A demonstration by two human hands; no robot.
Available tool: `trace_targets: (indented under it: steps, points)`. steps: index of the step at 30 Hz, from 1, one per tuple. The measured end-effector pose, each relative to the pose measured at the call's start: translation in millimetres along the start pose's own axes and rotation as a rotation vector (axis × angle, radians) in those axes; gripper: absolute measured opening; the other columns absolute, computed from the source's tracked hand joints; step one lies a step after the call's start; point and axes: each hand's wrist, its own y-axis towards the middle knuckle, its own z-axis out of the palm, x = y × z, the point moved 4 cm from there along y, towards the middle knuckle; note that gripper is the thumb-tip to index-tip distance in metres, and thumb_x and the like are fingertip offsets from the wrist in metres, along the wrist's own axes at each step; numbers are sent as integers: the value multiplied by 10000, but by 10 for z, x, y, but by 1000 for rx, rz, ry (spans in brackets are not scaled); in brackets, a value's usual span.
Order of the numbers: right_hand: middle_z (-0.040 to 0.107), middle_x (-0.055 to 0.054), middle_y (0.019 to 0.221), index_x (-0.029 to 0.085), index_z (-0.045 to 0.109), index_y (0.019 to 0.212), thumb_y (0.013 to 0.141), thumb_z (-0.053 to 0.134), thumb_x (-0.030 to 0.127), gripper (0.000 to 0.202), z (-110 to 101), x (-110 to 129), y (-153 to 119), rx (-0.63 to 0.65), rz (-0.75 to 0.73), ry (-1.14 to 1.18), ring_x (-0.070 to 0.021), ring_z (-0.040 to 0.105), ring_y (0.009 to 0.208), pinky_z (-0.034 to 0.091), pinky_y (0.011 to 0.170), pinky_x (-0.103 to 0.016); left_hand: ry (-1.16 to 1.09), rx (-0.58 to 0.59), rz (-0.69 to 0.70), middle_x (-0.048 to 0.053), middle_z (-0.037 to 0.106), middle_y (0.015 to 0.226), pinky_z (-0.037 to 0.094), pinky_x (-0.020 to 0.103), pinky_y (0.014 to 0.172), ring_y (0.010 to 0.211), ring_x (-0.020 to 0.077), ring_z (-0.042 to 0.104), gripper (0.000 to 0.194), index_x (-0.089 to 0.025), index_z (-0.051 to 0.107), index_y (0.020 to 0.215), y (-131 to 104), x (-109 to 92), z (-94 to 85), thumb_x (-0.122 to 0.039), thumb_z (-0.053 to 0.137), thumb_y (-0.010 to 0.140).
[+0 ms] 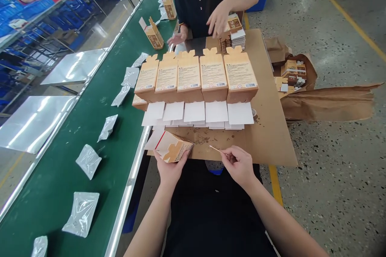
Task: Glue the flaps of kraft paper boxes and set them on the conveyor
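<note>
My left hand (169,170) is closed around an open brown-and-white carton (173,146), which lies tilted at the table's near edge. A white flap with a red strip points away to the left. My right hand (239,164) pinches a thin cotton swab (214,148), its pale tip pointing left toward the carton but apart from it. Just beyond my hands, a row of several printed cartons (188,72) lies on the cardboard-covered table (268,136), stacked, with white flaps (194,112) hanging toward me.
Silvery pouches (88,161) lie along the green conveyor belt (66,176) on my left, with open cartons (153,34) farther up. Across the table a co-worker (208,4) reaches over flat stacked cartons (237,34). A brown paper sack (301,100) of cartons stands at right.
</note>
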Motion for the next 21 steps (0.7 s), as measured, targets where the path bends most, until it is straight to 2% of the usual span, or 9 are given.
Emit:
trace_targets:
  steps: [3, 7, 11, 15, 17, 18, 21]
  points:
    - [661, 17, 684, 275, 775, 803, 1094, 766, 382, 310, -14, 7, -8, -9, -58, -3, -145, 549, 576, 508, 544, -292, 227, -97, 161, 180, 823, 1391, 644, 628, 1240, 1427, 453, 794, 1043, -235, 594, 1455, -38, -80, 24, -515, 1145, 614]
    - [671, 19, 686, 272, 785, 825, 1120, 741, 382, 318, -41, 16, -9, -20, -94, -19, -144, 559, 561, 494, 516, -283, 309, -84, 259, 175, 831, 1295, 714, 580, 1094, 1277, 420, 852, 878, -239, 627, 1376, -34, -12, 59, -558, 1083, 696]
    - [640, 14, 647, 268, 786, 802, 1119, 746, 444, 365, -89, 13, 12, -9, -101, -40, -159, 567, 538, 498, 512, -299, 351, -87, 266, 177, 853, 1191, 721, 555, 1034, 1199, 427, 873, 781, -258, 637, 1271, -20, 97, 157, -573, 1070, 703]
    - [646, -13, 620, 255, 817, 762, 1085, 781, 550, 439, -177, -110, 37, 33, -70, -93, -184, 596, 525, 531, 524, -327, 318, -84, 258, 157, 870, 1164, 729, 513, 953, 1100, 403, 894, 761, -268, 608, 1275, 9, 130, 278, -561, 1041, 722]
    - [676, -33, 627, 263, 846, 765, 1051, 806, 608, 450, -239, -206, 60, 63, -44, -129, -202, 628, 532, 561, 541, -340, 321, -131, 268, 153, 861, 1210, 727, 502, 954, 1122, 391, 887, 744, -269, 616, 1294, 90, 110, 187, -532, 1032, 736]
    - [692, -44, 635, 270, 853, 761, 1029, 819, 639, 458, -276, -250, 73, 69, -33, -143, -212, 641, 536, 577, 551, -348, 324, -189, 272, 147, 852, 1225, 726, 510, 964, 1135, 391, 881, 758, -270, 617, 1296, 143, 95, 71, -525, 1041, 722]
    - [732, -82, 656, 288, 844, 712, 961, 835, 746, 521, -403, -332, 107, 18, 4, -175, -237, 649, 528, 588, 540, -379, 271, -420, 272, 116, 827, 1242, 714, 578, 1029, 1163, 399, 857, 872, -282, 586, 1306, 326, 48, -486, -566, 1088, 652]
